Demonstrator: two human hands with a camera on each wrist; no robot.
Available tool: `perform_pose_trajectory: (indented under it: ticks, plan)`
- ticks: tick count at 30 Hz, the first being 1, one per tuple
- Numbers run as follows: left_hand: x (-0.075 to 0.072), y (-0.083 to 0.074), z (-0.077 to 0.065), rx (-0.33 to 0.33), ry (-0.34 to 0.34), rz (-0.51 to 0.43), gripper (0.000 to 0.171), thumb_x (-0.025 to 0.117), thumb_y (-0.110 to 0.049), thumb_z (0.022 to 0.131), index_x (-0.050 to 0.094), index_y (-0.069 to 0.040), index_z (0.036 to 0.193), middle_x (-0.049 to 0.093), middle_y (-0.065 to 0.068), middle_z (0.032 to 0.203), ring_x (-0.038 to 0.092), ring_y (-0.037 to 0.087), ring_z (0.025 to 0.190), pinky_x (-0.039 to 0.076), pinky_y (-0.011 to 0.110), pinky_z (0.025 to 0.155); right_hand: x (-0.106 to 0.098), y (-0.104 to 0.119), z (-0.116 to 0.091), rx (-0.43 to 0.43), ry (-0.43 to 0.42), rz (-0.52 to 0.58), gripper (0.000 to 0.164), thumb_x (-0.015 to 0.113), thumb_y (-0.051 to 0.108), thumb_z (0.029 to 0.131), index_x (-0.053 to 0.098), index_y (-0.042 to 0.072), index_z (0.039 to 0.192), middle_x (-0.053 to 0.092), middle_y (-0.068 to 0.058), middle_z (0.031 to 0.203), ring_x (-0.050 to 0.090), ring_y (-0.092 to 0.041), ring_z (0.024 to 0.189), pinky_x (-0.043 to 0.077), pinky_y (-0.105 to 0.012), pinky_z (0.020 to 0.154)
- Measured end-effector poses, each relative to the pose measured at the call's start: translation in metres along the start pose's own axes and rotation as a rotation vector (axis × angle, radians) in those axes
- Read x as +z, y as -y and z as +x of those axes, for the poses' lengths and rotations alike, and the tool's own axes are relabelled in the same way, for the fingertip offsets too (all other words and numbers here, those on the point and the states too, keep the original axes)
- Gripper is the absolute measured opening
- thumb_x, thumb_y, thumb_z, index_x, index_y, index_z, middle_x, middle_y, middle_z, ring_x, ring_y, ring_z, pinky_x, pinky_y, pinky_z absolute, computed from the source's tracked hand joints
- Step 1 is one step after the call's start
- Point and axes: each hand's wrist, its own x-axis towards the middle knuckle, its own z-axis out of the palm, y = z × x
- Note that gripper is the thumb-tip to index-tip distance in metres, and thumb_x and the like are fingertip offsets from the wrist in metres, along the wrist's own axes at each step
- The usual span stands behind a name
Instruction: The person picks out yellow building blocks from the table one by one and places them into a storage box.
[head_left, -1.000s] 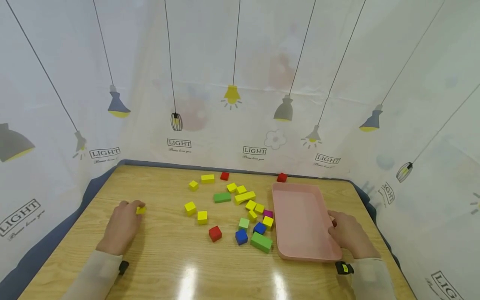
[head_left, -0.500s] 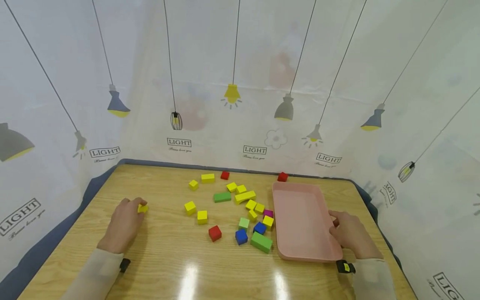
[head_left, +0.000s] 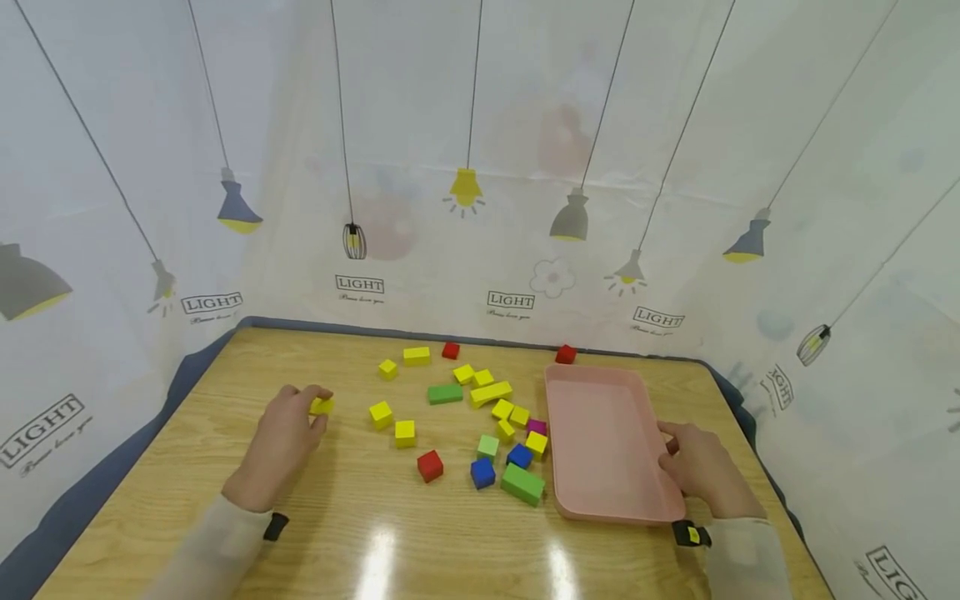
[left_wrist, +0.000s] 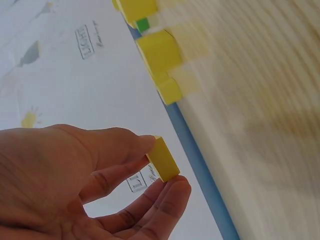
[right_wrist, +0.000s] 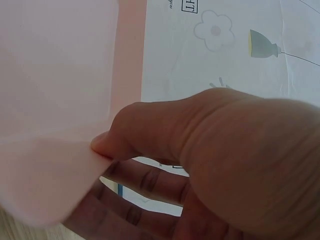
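My left hand (head_left: 279, 442) pinches a yellow block (left_wrist: 164, 159) between thumb and fingertips, over the left part of the table. In the head view that block shows only partly past the fingers. My right hand (head_left: 703, 468) grips the right rim of a pink tray (head_left: 603, 446), thumb on the inner side and fingers beneath the edge, as the right wrist view shows. Nothing lies inside the tray. Nearest to the left hand on the table are two yellow cubes (head_left: 381, 415), with a red cube (head_left: 430, 467) closer to the front.
Several yellow blocks (head_left: 491, 394) are scattered mid-table, with a green block (head_left: 446, 393) among them. Blue cubes (head_left: 483, 473) and a longer green block (head_left: 522, 484) sit by the tray's left side. A red cube (head_left: 566, 354) lies behind the tray. Printed cloth (head_left: 420, 125) surrounds the table.
My left hand has moved right and slightly away from me, carrying the yellow block toward the other blocks. The right hand and the tray stay in place.
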Motion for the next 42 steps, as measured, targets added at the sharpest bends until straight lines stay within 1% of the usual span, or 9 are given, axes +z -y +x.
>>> perform_pose_trajectory:
  ticks: [6,9,13,19,24,30,35,39,42]
  plan:
    - [0.006,-0.029,0.001,0.053,-0.016,-0.014,0.035,0.075,-0.004,0.088,0.066,-0.003,0.121,0.058,0.021,0.102,0.051,0.023,0.069,0.048,0.033,0.056,0.001,-0.002,-0.002,-0.004,0.001,0.026,0.06,0.062,0.005,0.09,0.043,-0.006,0.146,0.064,-0.022,0.107,0.061,-0.021,0.072,0.056,-0.034,0.059]
    - [0.011,-0.043,0.001,0.069,-0.008,-0.036,0.035,0.076,-0.006,0.088,0.066,-0.006,0.122,0.058,0.019,0.102,0.051,0.021,0.07,0.049,0.03,0.057,0.002,-0.003,-0.001,0.002,0.007,0.032,0.061,0.062,0.005,0.091,0.042,-0.005,0.147,0.064,-0.022,0.107,0.061,-0.021,0.073,0.056,-0.035,0.059]
    - [0.019,-0.063,0.001,0.087,0.019,-0.065,0.036,0.076,-0.008,0.089,0.066,-0.009,0.123,0.057,0.015,0.103,0.051,0.02,0.071,0.049,0.028,0.057,0.001,-0.003,-0.001,0.016,0.014,0.033,0.061,0.062,0.005,0.091,0.042,-0.004,0.147,0.064,-0.022,0.107,0.062,-0.02,0.073,0.056,-0.034,0.059]
    - [0.028,-0.093,0.0,0.151,0.042,-0.08,0.037,0.078,-0.008,0.087,0.067,-0.012,0.123,0.055,0.009,0.101,0.049,0.018,0.074,0.048,0.026,0.061,0.002,0.0,0.001,0.019,0.026,0.044,0.06,0.062,0.005,0.091,0.043,-0.004,0.147,0.064,-0.022,0.109,0.062,-0.021,0.074,0.056,-0.034,0.06]
    - [0.04,-0.118,-0.001,0.195,0.09,-0.104,0.037,0.077,-0.013,0.089,0.066,-0.017,0.124,0.052,0.003,0.102,0.048,0.014,0.077,0.048,0.022,0.063,0.001,0.003,0.002,0.025,0.029,0.042,0.06,0.061,0.005,0.091,0.043,-0.003,0.147,0.064,-0.021,0.107,0.061,-0.021,0.073,0.056,-0.034,0.06]
    - [0.055,-0.151,-0.003,0.314,0.127,-0.123,0.038,0.077,-0.014,0.09,0.065,-0.018,0.126,0.053,0.002,0.108,0.05,0.013,0.087,0.051,0.023,0.072,0.002,0.002,0.0,0.007,0.018,0.039,0.06,0.061,0.004,0.09,0.042,-0.005,0.147,0.064,-0.023,0.107,0.063,-0.021,0.073,0.056,-0.034,0.059]
    - [0.068,-0.181,-0.004,0.39,0.209,-0.127,0.038,0.075,-0.017,0.092,0.064,-0.02,0.128,0.053,0.0,0.111,0.051,0.013,0.094,0.052,0.022,0.078,0.001,0.0,-0.001,0.01,0.013,0.032,0.06,0.061,0.004,0.091,0.041,-0.007,0.147,0.064,-0.024,0.107,0.063,-0.02,0.072,0.057,-0.034,0.059]
    - [0.078,-0.203,-0.006,0.449,0.264,-0.137,0.039,0.075,-0.018,0.093,0.063,-0.02,0.13,0.052,-0.002,0.114,0.05,0.011,0.096,0.051,0.017,0.079,0.001,-0.001,0.0,0.024,0.019,0.033,0.06,0.061,0.005,0.091,0.041,-0.006,0.147,0.064,-0.024,0.107,0.063,-0.02,0.071,0.057,-0.034,0.059]
    - [0.086,-0.216,-0.008,0.503,0.282,-0.144,0.038,0.074,-0.019,0.094,0.063,-0.02,0.13,0.051,-0.002,0.111,0.05,0.01,0.092,0.05,0.015,0.076,0.001,-0.002,0.0,0.028,0.024,0.035,0.061,0.062,0.005,0.092,0.041,-0.006,0.148,0.064,-0.023,0.107,0.062,-0.02,0.071,0.057,-0.034,0.059]
